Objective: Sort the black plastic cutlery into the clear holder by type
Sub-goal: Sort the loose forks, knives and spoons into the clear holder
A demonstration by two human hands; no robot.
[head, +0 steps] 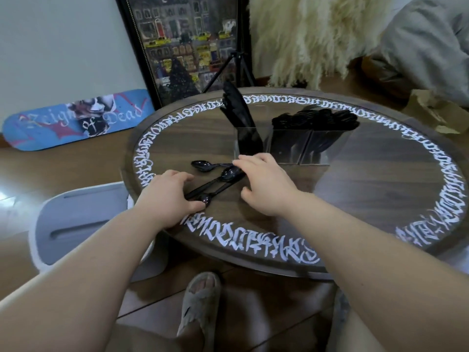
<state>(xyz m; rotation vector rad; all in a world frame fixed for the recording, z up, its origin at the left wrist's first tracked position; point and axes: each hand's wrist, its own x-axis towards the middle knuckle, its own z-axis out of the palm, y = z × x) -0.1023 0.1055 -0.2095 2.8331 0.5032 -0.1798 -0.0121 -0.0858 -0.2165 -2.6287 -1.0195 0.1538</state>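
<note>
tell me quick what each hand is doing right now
Left hand: fingers curled over the spoons on the table; firm grip cannot be told.
Right hand: open, fingertips on the spoons.

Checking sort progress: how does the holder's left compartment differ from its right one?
Left compartment holds one tight bundle leaning left and rising well above the rim; right compartment holds pieces fanned out to the right, their tops lower. The left bundle's piece type cannot be told; fork tines seem to show above the right one. Both are clear-walled parts of the same holder and hold black cutlery.
</note>
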